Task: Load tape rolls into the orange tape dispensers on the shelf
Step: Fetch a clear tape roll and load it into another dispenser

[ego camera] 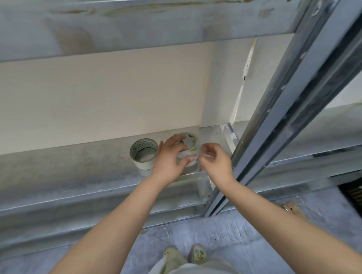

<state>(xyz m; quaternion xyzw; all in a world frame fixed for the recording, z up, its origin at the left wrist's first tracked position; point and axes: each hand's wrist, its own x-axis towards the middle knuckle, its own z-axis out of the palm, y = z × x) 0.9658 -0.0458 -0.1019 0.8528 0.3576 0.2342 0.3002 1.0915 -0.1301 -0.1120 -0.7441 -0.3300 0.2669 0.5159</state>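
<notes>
We found the tape roll [187, 152] the hands were working on standing on the grey metal shelf [74, 169], close to the shelf's back edge where the pale wall panel [103, 98] met it. The left hand [169, 157] was clasped over that roll from its left side, fingers across the top and thumb along the front. The right hand [214, 159] hovered just to the right of the roll, its fingertips pinched on a clear strip of film [203, 152] that ran back to the roll; whether this was tape or wrapping we could not tell. To the left of the held roll, just beside the left hand's fingers, stood a second roll [144, 153] with its open core facing up. Farther left of the rolls the shelf lay bare and wide. To the right of the roll, room was tight: the slanted steel upright [277, 113] of the rack rose just beyond the right wrist. In front of the roll ran the shelf's front lip [96, 195], and below it the floor [230, 233] with the person's slippers [197, 253]. Above the roll, the upper shelf's underside [131, 25] overhung the space.
</notes>
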